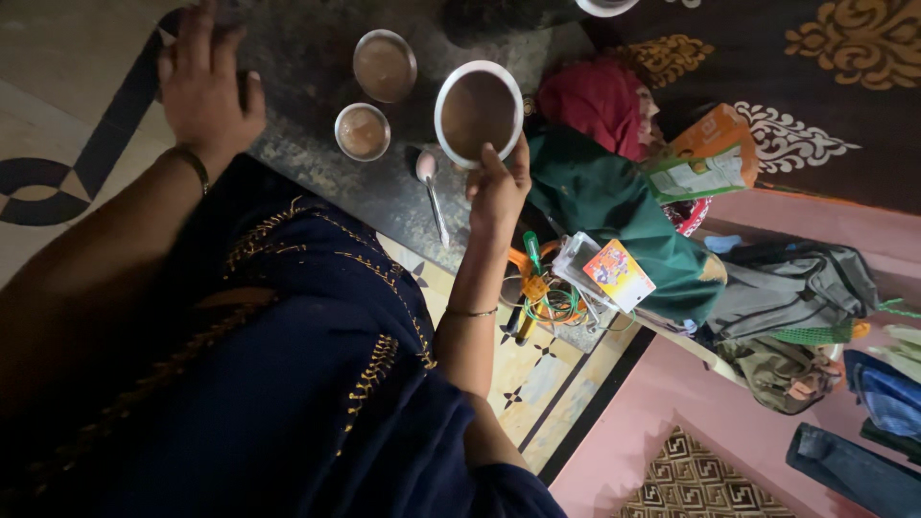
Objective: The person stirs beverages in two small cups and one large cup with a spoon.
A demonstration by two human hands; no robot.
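My right hand [497, 187] grips the near rim of a white-rimmed pan [478, 113] holding brown liquid, above a dark stone slab [317, 163]. My left hand [203, 84] rests flat on the far-left part of that slab, fingers together, holding nothing. Two small metal cups with brown liquid stand between the hands: one [363, 131] near, one [385, 65] farther. A spoon [431, 192] lies on the slab just left of my right hand.
Dark blue embroidered cloth [307, 364] covers my lap. Right of the pan lie red and green cloth [604, 173], an orange carton [705, 153], a small colourful packet [619, 273], tangled cords [547, 302] and piled clothes [796, 317]. A patterned carpet [844, 58] lies beyond.
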